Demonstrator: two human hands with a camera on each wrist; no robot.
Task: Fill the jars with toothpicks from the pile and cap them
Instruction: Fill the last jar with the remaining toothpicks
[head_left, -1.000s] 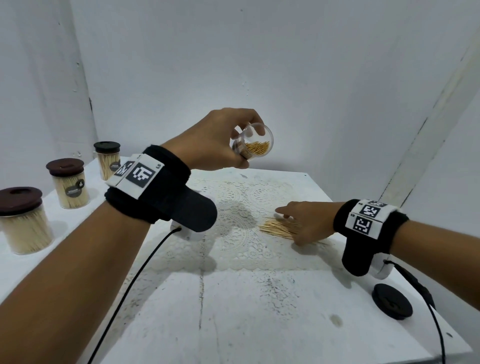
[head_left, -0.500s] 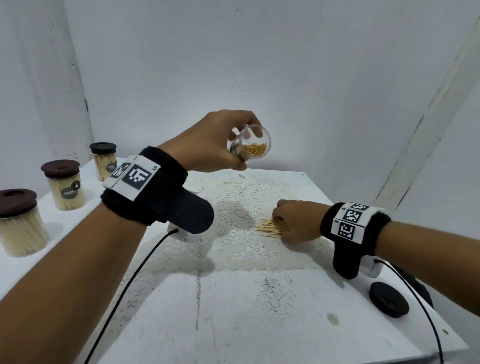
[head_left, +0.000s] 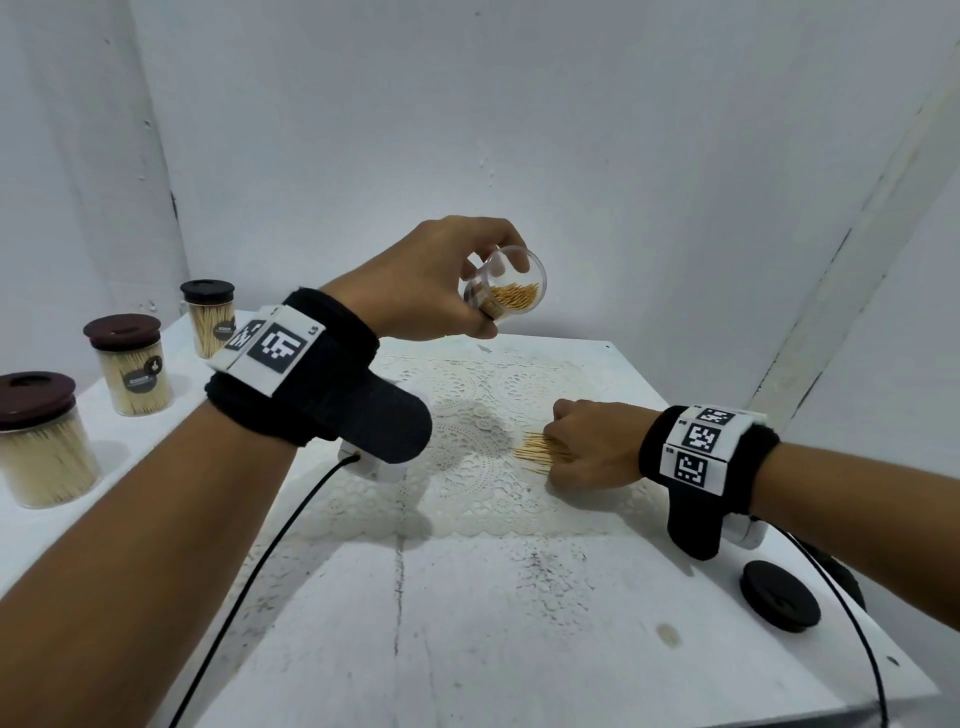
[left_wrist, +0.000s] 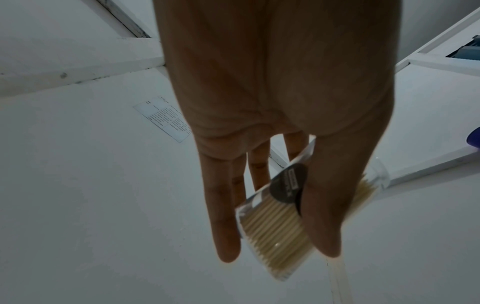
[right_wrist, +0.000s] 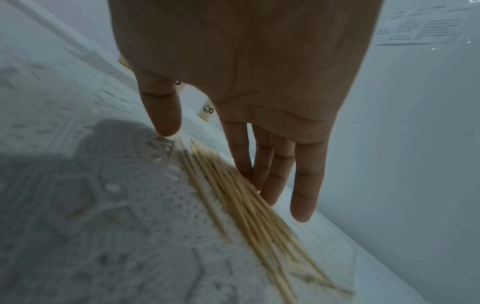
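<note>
Jar (head_left: 506, 287): clear, tilted, partly filled with toothpicks, held above the lace mat (head_left: 467, 447).
Left hand (head_left: 426, 283): thumb and fingers grip the jar's sides.
Toothpick pile (head_left: 540, 452): on the mat.
Right hand (head_left: 592, 447): fingers extended onto the pile, gathering, grasping nothing.
Loose cap (head_left: 779, 595): near right table edge.
Capped jars (head_left: 130, 364): three, far left.

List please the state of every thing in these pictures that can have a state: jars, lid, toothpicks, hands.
Open jar: uncapped, tilted, partly filled, held in the air by the left hand.
Three jars at the left: full, capped, upright.
Loose lid: lying on the table, on no jar.
Toothpick pile: lying on the lace mat.
Right hand: fingers on the pile.
</note>
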